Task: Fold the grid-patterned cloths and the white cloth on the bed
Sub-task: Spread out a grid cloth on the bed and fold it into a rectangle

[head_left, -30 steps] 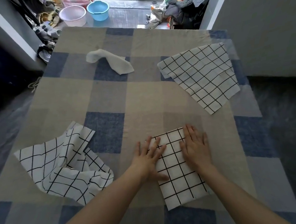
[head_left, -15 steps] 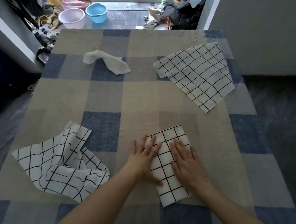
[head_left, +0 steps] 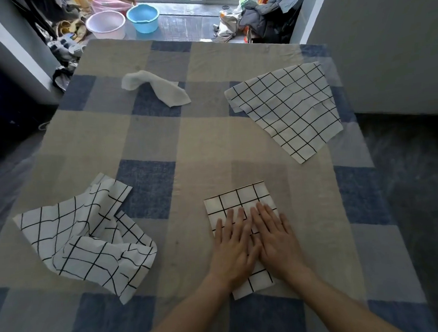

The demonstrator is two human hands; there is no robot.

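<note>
Hands lie flat side by side on a folded white cloth with a black grid (head_left: 237, 199), at the near right of a bed covered in beige and blue checks (head_left: 148, 139). The left hand (head_left: 232, 245) and right hand (head_left: 274, 235) touch, fingers straight and slightly spread, gripping nothing. A crumpled grid cloth (head_left: 88, 242) lies near left, an unfolded grid cloth (head_left: 286, 106) far right, and a plain white cloth (head_left: 158, 88) far left.

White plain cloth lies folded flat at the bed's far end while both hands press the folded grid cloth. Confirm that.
Not folded: the head view shows the white plain cloth crumpled. Both the left hand and right hand do press the folded grid cloth.
</note>
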